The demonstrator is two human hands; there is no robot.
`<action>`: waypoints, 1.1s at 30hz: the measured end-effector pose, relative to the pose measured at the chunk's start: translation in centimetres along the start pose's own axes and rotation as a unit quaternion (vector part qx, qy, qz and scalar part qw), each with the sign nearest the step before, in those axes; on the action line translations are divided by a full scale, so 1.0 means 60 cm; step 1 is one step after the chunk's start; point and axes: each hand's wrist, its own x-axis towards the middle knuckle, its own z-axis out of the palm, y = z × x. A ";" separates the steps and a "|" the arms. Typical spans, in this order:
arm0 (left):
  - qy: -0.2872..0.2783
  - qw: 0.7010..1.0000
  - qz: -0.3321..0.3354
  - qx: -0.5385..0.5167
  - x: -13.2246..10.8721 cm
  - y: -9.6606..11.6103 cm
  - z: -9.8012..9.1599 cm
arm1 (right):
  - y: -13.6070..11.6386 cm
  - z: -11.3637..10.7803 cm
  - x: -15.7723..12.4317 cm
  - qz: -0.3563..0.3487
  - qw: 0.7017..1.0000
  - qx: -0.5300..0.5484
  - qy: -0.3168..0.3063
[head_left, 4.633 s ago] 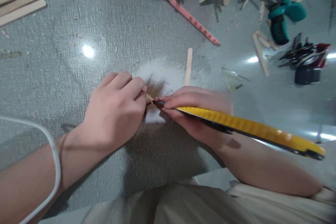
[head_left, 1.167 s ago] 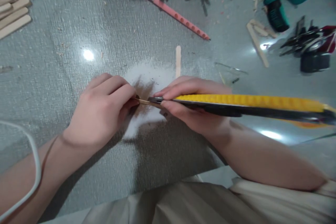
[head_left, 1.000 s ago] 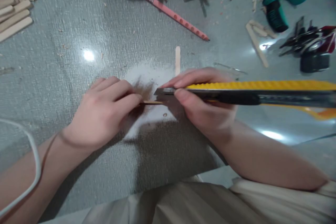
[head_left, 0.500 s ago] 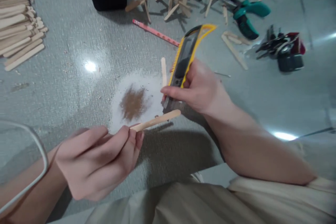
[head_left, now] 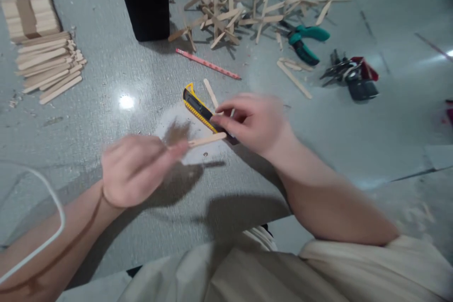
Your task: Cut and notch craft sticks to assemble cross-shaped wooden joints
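Note:
My left hand [head_left: 136, 167], blurred by motion, is closed on a wooden craft stick [head_left: 210, 139] whose free end points right. That end overlaps the lower part of a yellow and black utility knife [head_left: 198, 107] in view. My right hand [head_left: 253, 125] has its thumb and fingers at the knife, which slants with its looped end to the upper left; the blade end is hidden near the hand. Another craft stick [head_left: 210, 92] lies just beyond the right fingertips. Beneath the hands is a white patch [head_left: 193, 153] with a brown smear of dust [head_left: 177, 132].
Craft sticks lie piled [head_left: 53, 66] at the left, below a banded bundle [head_left: 30, 16]. A black container [head_left: 146, 4] stands at the back. Beyond a pink pencil [head_left: 207, 62] are crossed sticks [head_left: 226, 14], teal-handled pliers [head_left: 306, 40] and keys [head_left: 354, 73]. A white cable [head_left: 53, 193] crosses the left arm.
My right hand has turned the utility knife from leaning up-right to slanting up-left, lower over the white patch. My left hand has moved up with the craft stick. The view has shifted.

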 end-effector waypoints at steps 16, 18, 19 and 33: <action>0.043 0.878 -0.329 -0.344 0.017 -0.012 0.035 | 0.066 0.030 0.014 0.001 0.991 -0.135 0.015; 0.039 0.873 -0.337 -0.350 0.019 -0.010 0.034 | 0.075 0.033 0.011 0.017 0.989 -0.145 0.023; 0.036 0.873 -0.339 -0.349 0.019 -0.009 0.033 | 0.078 0.036 0.011 0.022 0.989 -0.147 0.025; -0.006 0.897 -0.335 -0.287 0.012 0.020 0.036 | -0.097 0.025 -0.053 -0.081 0.989 0.120 0.020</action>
